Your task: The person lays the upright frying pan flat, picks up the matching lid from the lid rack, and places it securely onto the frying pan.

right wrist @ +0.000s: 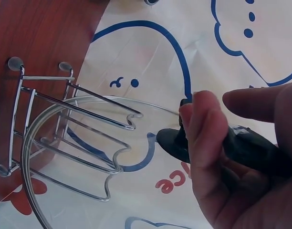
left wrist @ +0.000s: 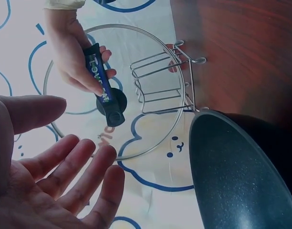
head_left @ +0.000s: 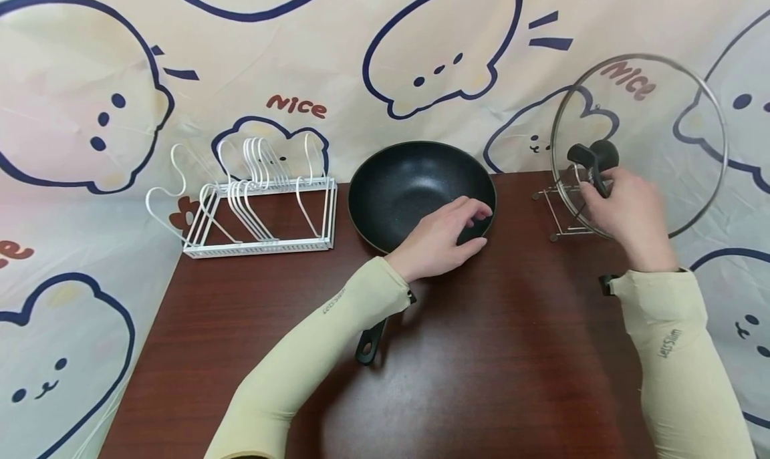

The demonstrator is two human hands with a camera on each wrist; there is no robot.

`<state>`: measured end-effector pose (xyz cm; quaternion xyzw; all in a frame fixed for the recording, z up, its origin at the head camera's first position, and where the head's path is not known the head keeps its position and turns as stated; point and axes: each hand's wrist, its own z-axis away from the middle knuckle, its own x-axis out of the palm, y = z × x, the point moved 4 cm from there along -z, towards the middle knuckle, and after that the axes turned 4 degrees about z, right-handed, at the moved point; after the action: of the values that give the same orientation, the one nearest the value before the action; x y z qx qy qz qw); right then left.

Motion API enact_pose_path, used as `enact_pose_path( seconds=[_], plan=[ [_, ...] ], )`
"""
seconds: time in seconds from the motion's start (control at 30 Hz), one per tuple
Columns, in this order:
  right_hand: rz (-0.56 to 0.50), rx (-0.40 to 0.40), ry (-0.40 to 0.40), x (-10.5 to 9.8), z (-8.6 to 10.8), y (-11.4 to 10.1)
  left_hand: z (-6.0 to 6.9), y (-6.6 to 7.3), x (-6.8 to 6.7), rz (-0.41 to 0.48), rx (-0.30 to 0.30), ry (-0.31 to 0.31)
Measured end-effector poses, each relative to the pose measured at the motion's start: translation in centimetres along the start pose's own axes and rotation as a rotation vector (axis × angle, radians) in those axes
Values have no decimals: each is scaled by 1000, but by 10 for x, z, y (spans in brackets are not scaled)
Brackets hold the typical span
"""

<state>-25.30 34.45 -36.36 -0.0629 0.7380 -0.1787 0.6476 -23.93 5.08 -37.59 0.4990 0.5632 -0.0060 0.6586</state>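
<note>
A large glass lid (head_left: 724, 135) with a metal rim and a black handle stands upright at the right, by the backdrop. My right hand (head_left: 631, 210) has its fingers curled round that handle (left wrist: 99, 78); in the right wrist view the thumb is off it. The lid's lower edge sits among the bars of a small wire rack (right wrist: 79, 157). Over the near right rim of a black frying pan (head_left: 415, 185) is my left hand (head_left: 442, 240), its fingers loosely bent and holding nothing. The left wrist view shows this palm with spread fingers, apart from the pan.
A white dish rack (head_left: 259, 249) with curved wire dividers stands left of the pan. The pan's handle (head_left: 368, 345) points toward the front of the brown table (head_left: 481, 379). A printed cloth (head_left: 337, 58) hangs directly behind the racks and pan.
</note>
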Motion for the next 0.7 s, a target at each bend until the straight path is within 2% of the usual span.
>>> enact_pose_path(
  seconds=[0.37, 0.53, 0.7],
  plan=[
    [47, -81, 69, 4, -2, -7, -19, 13, 10, -12, 40, -46],
    [63, -85, 60, 5, -2, -9, -21, 14, 11, -8, 41, -51],
    [60, -73, 39, 6, -1, -9, -19, 9, 11, 14, 19, -47]
  ],
)
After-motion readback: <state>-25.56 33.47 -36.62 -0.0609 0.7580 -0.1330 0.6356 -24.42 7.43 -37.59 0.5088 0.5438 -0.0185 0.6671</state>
